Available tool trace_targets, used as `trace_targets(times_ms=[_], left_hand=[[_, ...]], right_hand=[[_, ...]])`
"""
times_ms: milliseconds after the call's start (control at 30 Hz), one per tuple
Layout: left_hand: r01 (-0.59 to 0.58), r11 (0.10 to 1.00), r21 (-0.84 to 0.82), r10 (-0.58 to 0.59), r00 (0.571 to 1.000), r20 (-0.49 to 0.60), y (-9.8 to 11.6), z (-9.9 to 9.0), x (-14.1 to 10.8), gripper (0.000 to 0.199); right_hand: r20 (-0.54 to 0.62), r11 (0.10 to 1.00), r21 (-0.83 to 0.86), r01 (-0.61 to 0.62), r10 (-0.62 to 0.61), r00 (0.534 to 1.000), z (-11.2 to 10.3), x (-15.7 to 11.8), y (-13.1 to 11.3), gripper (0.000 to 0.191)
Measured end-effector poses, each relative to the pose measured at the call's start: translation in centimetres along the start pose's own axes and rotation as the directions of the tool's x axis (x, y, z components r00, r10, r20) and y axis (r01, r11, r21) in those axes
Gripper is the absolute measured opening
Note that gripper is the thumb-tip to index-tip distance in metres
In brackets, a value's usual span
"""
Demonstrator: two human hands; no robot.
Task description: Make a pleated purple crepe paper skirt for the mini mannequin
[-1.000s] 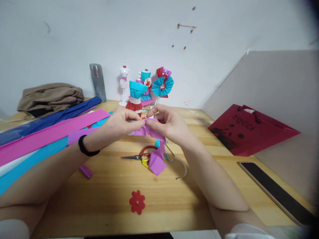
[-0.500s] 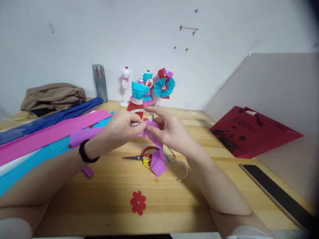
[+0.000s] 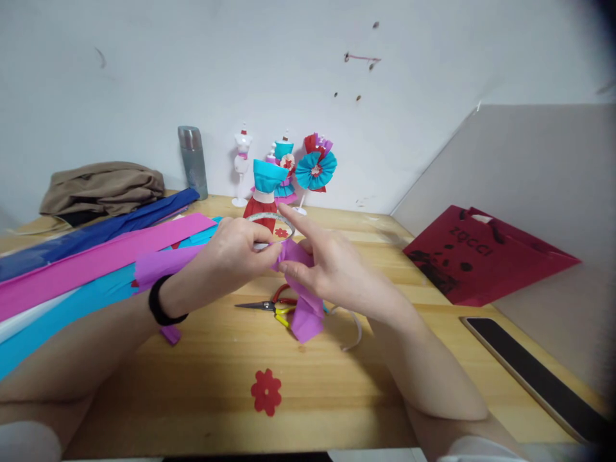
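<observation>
Above the table, my left hand [image 3: 233, 247] pinches a gathered end of a purple crepe paper strip [image 3: 299, 289] between thumb and fingers. My right hand [image 3: 334, 266] has its thumb against the same strip, with the index finger stretched out above and the other fingers partly hidden behind the paper. A white measuring tape [image 3: 272, 217] with markings arches up by my left fingers. The strip's loose end hangs over scissors [image 3: 262, 306] with red and yellow handles, partly covering them. Nearer to me lies a red flower cutout [image 3: 266, 392].
Coloured crepe paper [image 3: 110, 263] spreads across the left side. Small mannequins in paper dresses [image 3: 269, 173] stand by the wall, beside a grey flask [image 3: 193, 163]. A brown cloth [image 3: 103, 189] sits back left. On the right are a red paper bag [image 3: 481, 256] and a phone [image 3: 524, 372].
My right thumb and fingers have spread further apart around the strip, and more purple paper shows between them. My left hand keeps its pinch, having moved slightly.
</observation>
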State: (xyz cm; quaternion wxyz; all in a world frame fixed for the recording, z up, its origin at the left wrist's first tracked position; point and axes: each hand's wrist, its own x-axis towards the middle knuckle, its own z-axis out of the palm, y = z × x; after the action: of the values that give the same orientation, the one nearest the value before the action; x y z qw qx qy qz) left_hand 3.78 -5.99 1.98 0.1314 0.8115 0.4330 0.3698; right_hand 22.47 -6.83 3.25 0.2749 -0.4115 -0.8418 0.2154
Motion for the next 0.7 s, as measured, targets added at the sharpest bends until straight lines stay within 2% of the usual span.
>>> trace_targets(times_ms=[100, 200, 333, 533, 700], left_hand=[[0.068, 0.996, -0.059, -0.065, 0.996, 0.061, 0.1, -0.4, 0.0, 0.033], [0.136, 0.988, -0.072, -0.131, 0.989, 0.073, 0.3, -0.9, 0.1, 0.035], [0.151, 0.986, -0.071, -0.145, 0.986, 0.083, 0.7, -1.2, 0.3, 0.036], [0.181, 0.979, -0.093, -0.172, 0.980, 0.097, 0.8, -1.3, 0.3, 0.035], [0.202, 0.972, -0.121, -0.193, 0.977, 0.089, 0.8, -1.4, 0.4, 0.035]], right_hand=[[-0.066, 1.000, 0.029, 0.003, -0.001, 0.998, -0.5, -0.1, 0.0, 0.059], [-0.126, 0.998, 0.061, -0.005, 0.012, 0.992, -0.8, 0.0, 0.3, 0.039], [-0.167, 0.998, 0.068, -0.015, 0.026, 0.986, -1.1, 0.2, 0.7, 0.019], [-0.136, 0.994, 0.112, -0.006, 0.021, 0.991, -0.9, 0.8, 1.1, 0.024], [-0.138, 0.984, 0.174, 0.037, -0.013, 0.990, -0.2, 0.9, 1.0, 0.017]])
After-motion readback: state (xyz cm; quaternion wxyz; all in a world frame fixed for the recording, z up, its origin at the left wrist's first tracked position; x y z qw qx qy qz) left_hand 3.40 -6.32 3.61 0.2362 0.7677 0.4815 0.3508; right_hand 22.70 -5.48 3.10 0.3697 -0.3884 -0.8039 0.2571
